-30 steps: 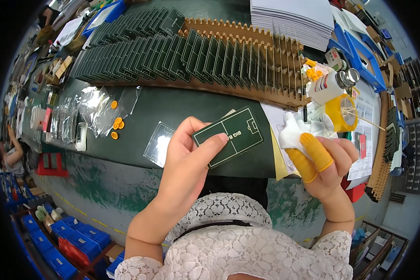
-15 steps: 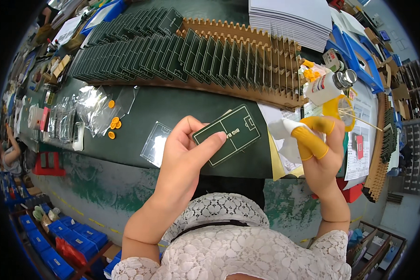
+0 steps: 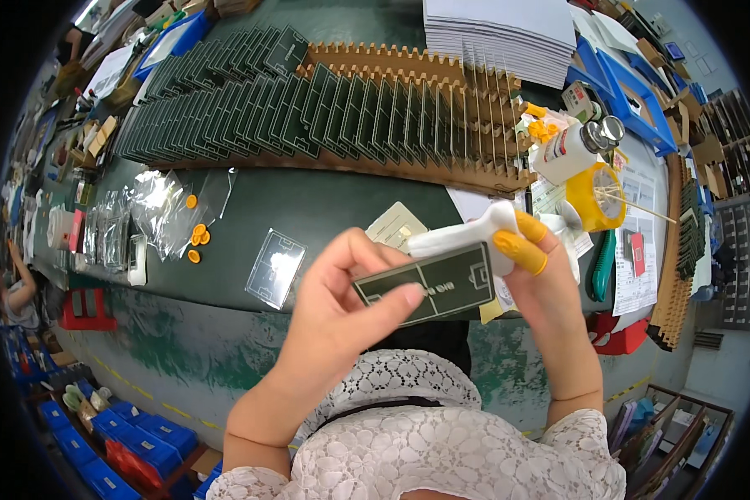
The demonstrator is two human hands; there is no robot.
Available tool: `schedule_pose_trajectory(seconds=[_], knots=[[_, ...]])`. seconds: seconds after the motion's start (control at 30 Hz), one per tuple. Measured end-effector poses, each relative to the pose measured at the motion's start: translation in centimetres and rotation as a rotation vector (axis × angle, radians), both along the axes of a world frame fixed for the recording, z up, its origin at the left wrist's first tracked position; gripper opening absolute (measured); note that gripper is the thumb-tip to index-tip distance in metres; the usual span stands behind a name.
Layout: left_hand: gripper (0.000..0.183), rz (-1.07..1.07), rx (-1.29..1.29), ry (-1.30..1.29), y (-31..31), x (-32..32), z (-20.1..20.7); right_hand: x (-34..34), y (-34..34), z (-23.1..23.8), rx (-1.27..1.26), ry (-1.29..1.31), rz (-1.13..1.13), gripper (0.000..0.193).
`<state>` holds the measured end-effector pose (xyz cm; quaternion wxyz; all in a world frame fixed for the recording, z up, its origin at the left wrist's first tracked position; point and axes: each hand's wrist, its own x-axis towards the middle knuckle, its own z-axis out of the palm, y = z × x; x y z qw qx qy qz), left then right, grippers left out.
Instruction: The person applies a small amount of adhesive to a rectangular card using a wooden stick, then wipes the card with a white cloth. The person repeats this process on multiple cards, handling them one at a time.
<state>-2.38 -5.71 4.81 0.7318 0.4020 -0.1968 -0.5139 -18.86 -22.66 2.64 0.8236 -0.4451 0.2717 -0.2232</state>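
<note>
My left hand (image 3: 329, 292) pinches a dark green rectangular panel (image 3: 462, 287) with pale printed lines, thumb on its face and fingers behind. Yellow finger cots cover fingertips of my right hand (image 3: 550, 275), which grips a folded white cloth (image 3: 462, 239). The cloth stretches along the panel's far edge, partly behind it; contact with its back is hidden. Beyond my hands, a beige card (image 3: 394, 223) lies on the dark green table (image 3: 325, 196). Left of my left hand lies a shiny clear-looking sheet (image 3: 275, 268) marked with the same kind of lines.
A brown slotted rack (image 3: 442, 177) holding many upright green panels (image 3: 287, 117) spans the far side. At right are a white bottle (image 3: 562, 154) with metal top, a yellow roll (image 3: 596, 197) with thin sticks and a green-handled tool (image 3: 604, 267). Several orange discs (image 3: 198, 233) lie near plastic bags (image 3: 154, 204).
My right hand has moved left, bringing the cloth to the panel. My left hand has tilted the panel, now seen more edge-on. The beige card has come into fuller view.
</note>
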Motion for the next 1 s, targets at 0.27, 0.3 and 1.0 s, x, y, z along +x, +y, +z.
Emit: schedule_pose_trajectory(seconds=[0.27,0.3,1.0], knots=[[0.028,-0.094,0.057,-0.009,-1.3,-1.7,0.3,0.0,3.4,0.4,0.222,-0.177,0.004,0.036],[0.026,-0.096,0.033,-0.002,-1.3,-1.7,0.0,0.1,3.5,0.1,0.240,-0.211,0.004,0.035],[0.016,0.265,0.106,0.112,-1.5,-0.5,-0.1,-0.9,3.4,2.5,-2.388,0.133,-0.205,0.025]])
